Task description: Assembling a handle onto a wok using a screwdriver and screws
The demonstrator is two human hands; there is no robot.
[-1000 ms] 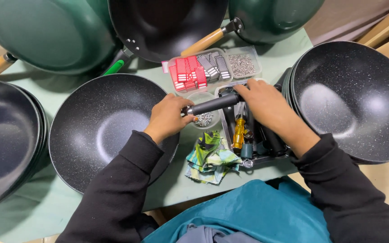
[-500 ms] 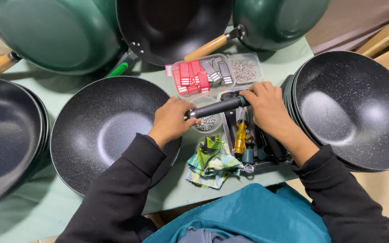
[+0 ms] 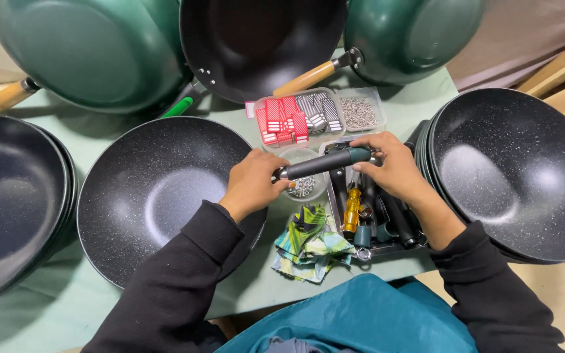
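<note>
Compared with a moment before, the dark cylindrical pan handle with teal end [image 3: 325, 163] sits a little closer against the black speckled non-stick wok [image 3: 158, 196], the left hand [image 3: 253, 184] clenched at its joint, the right hand [image 3: 393, 167] grasping its end.

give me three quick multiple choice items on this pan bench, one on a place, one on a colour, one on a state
1. Where does the patterned cloth lie?
A. in the speckled pan
B. on the table in front of the tool tray
C. on the floor

2. What colour is the screwdriver's handle?
A. yellow
B. blue
C. white

3. How is the dark pan handle held?
A. lying untouched
B. by one hand
C. by both hands

Key: 1 B, it lies beside the tool tray. 2 A, yellow shows in the tray. 3 C, left hand and right hand grip its ends.
</note>
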